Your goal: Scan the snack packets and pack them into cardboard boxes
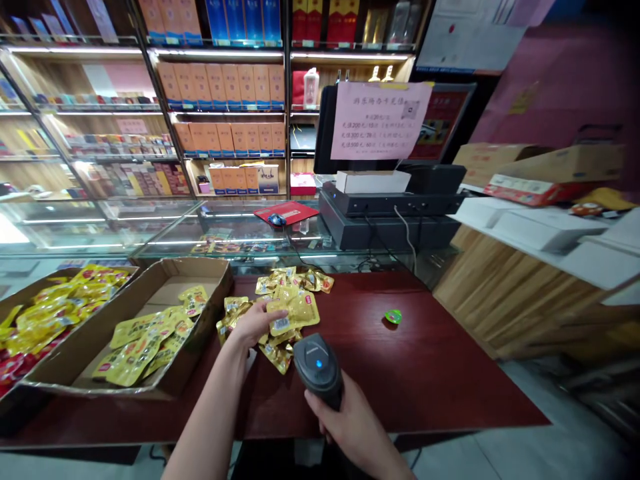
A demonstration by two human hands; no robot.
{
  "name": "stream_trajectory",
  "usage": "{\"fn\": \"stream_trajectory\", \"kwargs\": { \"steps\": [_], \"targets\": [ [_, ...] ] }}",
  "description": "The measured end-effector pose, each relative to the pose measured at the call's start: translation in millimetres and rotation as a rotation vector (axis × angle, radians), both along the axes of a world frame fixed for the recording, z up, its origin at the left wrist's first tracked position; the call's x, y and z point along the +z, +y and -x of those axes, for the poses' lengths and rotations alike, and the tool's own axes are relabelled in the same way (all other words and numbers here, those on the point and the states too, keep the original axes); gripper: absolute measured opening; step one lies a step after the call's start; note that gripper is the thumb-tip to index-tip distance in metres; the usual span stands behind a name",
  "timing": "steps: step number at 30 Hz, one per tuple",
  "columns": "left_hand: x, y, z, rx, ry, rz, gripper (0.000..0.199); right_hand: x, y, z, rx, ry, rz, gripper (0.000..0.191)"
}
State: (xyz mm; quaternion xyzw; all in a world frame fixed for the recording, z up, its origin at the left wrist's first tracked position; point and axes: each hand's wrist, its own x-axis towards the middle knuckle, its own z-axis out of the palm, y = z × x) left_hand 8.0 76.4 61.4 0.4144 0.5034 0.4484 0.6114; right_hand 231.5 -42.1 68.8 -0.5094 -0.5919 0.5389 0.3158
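Note:
My left hand (254, 325) pinches a yellow foil snack packet (300, 311), its printed barcode showing beside my thumb. Beneath and behind it lies a loose pile of gold snack packets (277, 355) on the dark red table (380, 373). A black barcode scanner (317, 365) with a lit blue light is wrapped in my right hand (345, 417), its head just in front of the pile. To the left, an open cardboard box (173, 393) holds several yellow packets (143, 343).
Another box at far left holds yellow and red packets (75, 307). A small green item (393, 317) lies on the table's right part. Behind stand a glass display counter (170, 230), a red mouse mat (295, 212) and a monitor with a paper notice (377, 123). White boxes (545, 230) sit at right.

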Motion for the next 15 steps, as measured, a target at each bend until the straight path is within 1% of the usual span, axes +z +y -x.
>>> {"fn": "stream_trajectory", "kwargs": {
  "steps": [2,4,7,10,12,15],
  "targets": [
    [4.3,6,-3,-0.026,0.019,0.021,0.052,2.6,-1,6,0.013,0.003,-0.015,0.032],
    [9.7,13,-4,-0.038,0.093,0.036,0.051,3.2,-1,11,0.02,0.006,-0.039,0.033],
    [18.7,24,-5,-0.055,0.205,0.014,0.052,0.8,0,15,0.022,0.004,-0.058,0.034],
    [25.4,30,-5,-0.094,0.246,0.016,0.052,-2.5,1,15,0.013,0.001,-0.068,0.034],
    [26.4,32,-5,-0.108,0.259,0.015,0.051,-3.5,1,14,-0.003,-0.007,-0.067,0.034],
    [23.2,32,-4,-0.115,0.268,0.009,0.048,-3.4,1,13,-0.022,-0.016,-0.068,0.034]
  ]
}}
